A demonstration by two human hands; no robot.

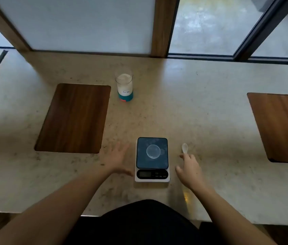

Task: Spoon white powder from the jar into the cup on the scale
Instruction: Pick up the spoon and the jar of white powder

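I am looking down at a pale stone counter [201,110] and judging that the task is only just starting: no powder seems to be in the cup [153,151] yet, though it is clear and hard to read against the dark plate of the scale [152,159] it is sitting on. My right hand [190,169] is reaching with its fingers loosely curled onto the handle end of the small white spoon [184,148], which is lying on the counter just right of the scale; I cannot tell whether the grip is closing on it or only touching it. My left hand [116,159] is hovering flat and spread wide just left of the scale, holding nothing. The jar [124,85], clear glass with a teal base and a small label, is standing upright and uncovered well beyond the scale toward the window, filled high with white powder. So the step in hand is picking up the spoon, and the next move, as I am reading it, calls for a long reach forward to the jar, or for the left hand bringing the jar closer first. Two dark wooden boards are lying on the counter, one [74,119] to the left of the jar and one [281,128] far right; neither is blocking the path between jar and cup.
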